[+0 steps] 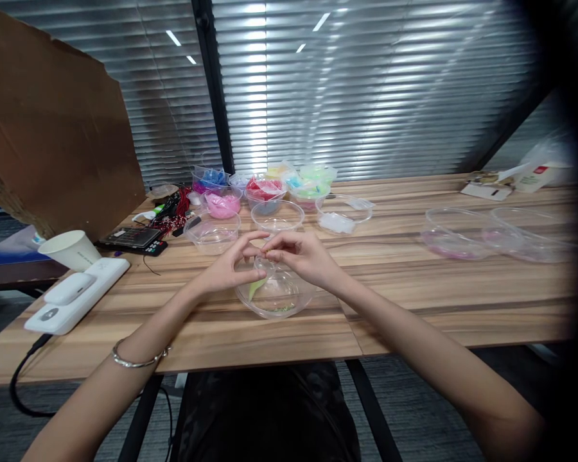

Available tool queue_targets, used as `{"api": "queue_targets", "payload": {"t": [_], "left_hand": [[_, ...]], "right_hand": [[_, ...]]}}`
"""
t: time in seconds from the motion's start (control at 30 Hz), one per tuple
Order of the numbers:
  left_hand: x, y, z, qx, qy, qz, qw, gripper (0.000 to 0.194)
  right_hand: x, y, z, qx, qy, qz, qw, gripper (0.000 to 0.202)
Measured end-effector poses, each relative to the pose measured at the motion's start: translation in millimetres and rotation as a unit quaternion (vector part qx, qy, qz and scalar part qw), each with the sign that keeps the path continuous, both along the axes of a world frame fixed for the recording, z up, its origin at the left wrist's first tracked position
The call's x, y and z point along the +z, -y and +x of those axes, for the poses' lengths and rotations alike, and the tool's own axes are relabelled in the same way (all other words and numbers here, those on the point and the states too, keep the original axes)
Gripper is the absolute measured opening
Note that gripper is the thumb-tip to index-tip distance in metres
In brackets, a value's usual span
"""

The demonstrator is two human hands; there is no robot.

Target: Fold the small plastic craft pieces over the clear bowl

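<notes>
Both hands meet over a clear round bowl [298, 300] near the table's front edge. My left hand [231, 264] has its fingers bent toward the other hand, its thumb above a yellow-green piece [256, 287] at the bowl's left side. Fingers and thumb of my right hand [306, 258] are pinched together, touching the left fingertips. What lies between the fingertips is too small to make out. Small green bits [283, 308] rest at the bowl's bottom. Just behind the hands stands another clear bowl [277, 224].
Clear bowls with pink [222, 204], red [264, 188] and green contents line the table's back. A paper cup [72, 250] and white power strip [81, 298] sit at left, near cardboard [52, 122]. More clear bowls [450, 244] stand at right.
</notes>
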State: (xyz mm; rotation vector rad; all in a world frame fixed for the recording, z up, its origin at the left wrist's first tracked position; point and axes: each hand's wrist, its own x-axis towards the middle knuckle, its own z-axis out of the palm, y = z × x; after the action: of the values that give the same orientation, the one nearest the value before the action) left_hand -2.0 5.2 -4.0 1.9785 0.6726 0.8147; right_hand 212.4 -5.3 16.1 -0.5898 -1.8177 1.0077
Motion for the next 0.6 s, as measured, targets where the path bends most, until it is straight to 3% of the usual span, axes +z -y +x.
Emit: {"api": "queue_targets", "payload": {"t": [0.23,0.6], "left_hand": [[0.8,1.6,1.4,0.006,-0.002,0.001,1.0,0.072],[-0.2,1.2,2.0,-0.001,0.004,0.012,1.0,0.069]], "right_hand": [[2.4,5.9,1.2,-0.069,0.063,0.09,0.992,0.013],[5.2,6.3,0.5,-0.044,0.072,0.132,0.988,0.016]]}}
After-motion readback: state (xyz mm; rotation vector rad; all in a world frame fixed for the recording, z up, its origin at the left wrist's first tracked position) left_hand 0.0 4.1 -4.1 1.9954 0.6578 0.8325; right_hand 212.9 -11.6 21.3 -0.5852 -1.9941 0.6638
